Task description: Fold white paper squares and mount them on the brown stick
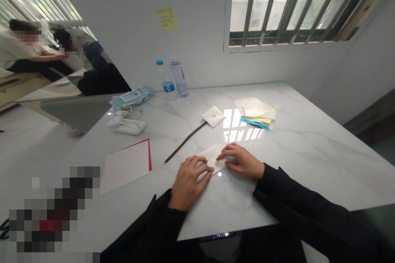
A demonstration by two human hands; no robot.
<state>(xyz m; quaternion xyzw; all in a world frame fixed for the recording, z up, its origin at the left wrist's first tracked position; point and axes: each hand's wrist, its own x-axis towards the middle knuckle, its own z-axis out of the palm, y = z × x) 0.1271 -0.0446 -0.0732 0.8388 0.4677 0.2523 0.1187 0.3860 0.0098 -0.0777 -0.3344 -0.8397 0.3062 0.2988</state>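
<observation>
A folded piece of white paper lies near the table's front edge, between my two hands. My left hand grips its left side, fingers curled over the top and the thumb at the near edge. On the other side, my right hand has its fingers and thumb closed on the paper's right part, with the index fingertip on its face. The fingers cover both ends of the sheet. Just beyond sits a folded paper square with a small shiny dot at its centre, touching the end of a thin brown stick.
White, yellow and blue sheets are piled at the back right. A white sheet with a red edge lies left. Behind are a white device, a wipes pack and two bottles. Two people sit far left.
</observation>
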